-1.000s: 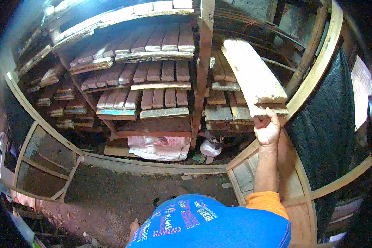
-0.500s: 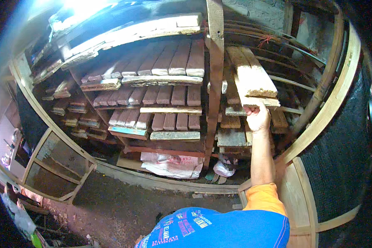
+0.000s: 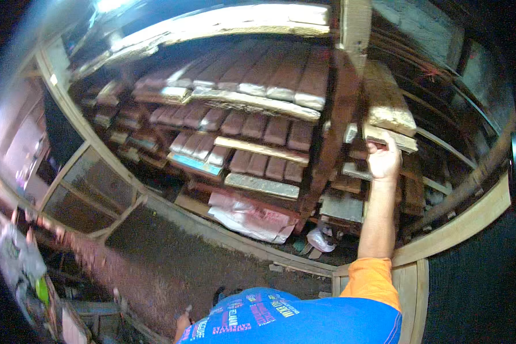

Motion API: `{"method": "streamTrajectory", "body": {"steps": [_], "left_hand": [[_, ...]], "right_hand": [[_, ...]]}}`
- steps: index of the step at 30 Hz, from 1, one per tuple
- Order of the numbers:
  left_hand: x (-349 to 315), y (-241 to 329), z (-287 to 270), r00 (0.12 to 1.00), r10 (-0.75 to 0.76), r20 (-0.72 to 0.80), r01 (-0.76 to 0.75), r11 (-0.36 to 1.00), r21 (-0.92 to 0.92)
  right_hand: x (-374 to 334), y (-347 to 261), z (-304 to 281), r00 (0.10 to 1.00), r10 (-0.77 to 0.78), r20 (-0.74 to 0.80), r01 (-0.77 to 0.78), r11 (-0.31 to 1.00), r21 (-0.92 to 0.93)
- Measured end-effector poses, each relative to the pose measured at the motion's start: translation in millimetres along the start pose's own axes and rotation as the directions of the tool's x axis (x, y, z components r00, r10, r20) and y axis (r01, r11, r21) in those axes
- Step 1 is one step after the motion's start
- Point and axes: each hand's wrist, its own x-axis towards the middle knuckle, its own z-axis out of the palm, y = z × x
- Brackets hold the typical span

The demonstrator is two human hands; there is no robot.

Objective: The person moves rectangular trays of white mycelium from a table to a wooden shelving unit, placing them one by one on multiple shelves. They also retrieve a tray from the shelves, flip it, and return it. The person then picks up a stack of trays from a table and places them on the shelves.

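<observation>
The board (image 3: 407, 142) is lying between 2 and 3 o'clock, just right of the upright post (image 3: 355, 26), and is carrying long brown blocks (image 3: 389, 106). Its near end is facing the person; its far end is disappearing into shadow. By judgement, the load is making the board heavy for one hand. The wood is probably acting as a stiff plank, its rough surface giving good friction. The blocks are seemingly resting loose, so tilting is risking sliding or chipped corners. The near end is offering the best hold: fingers supporting from beneath at the midline, thumb bracing the front edge.

The right hand (image 3: 384, 160) is standing near 3 o'clock, against or just before that end. Its fingers are curling toward the palm; whether they are clamping the wood or only touching it cannot be told. The right forearm (image 3: 378, 215) is rising almost vertically from the orange sleeve (image 3: 372, 281) at 4 to 5 o'clock, the wrist lying nearly in line. The left hand (image 3: 183, 322) is hanging at 7 o'clock, partly hidden beside the blue shirt (image 3: 327, 318); its state cannot be told.
</observation>
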Motion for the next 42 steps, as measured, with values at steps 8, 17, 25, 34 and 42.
{"method": "streamTrajectory", "body": {"steps": [8, 17, 25, 34, 42], "left_hand": [[-10.8, -22.8, -8.1, 0.981, -0.095, -0.171, 0.081, 0.993, -0.087], [20.3, -56.9, -25.1, 0.943, -0.331, -0.026, 0.286, 0.85, -0.443], [101.3, -63.2, -106.7, 0.971, -0.214, 0.109, 0.235, 0.757, -0.61], [170.1, -100.2, -239.0, 0.987, -0.124, 0.104, 0.157, 0.567, -0.809], [190.0, -157.8, -251.3, 0.959, -0.272, 0.084, 0.253, 0.679, -0.689]], "right_hand": [[28.9, 1.7, -23.2, 0.968, 0.191, 0.163, -0.232, 0.929, 0.288], [-93.8, 55.0, -31.3, 0.915, -0.069, -0.398, -0.007, 0.982, -0.187], [-320.6, 244.2, -76.3, 0.581, 0.448, -0.68, -0.791, 0.508, -0.341], [-498.5, 362.5, -40.9, -0.216, 0.972, -0.088, -0.933, -0.232, -0.276], [-486.8, 421.0, 113.9, 0.107, 0.96, -0.257, -0.767, -0.084, -0.636]]}}
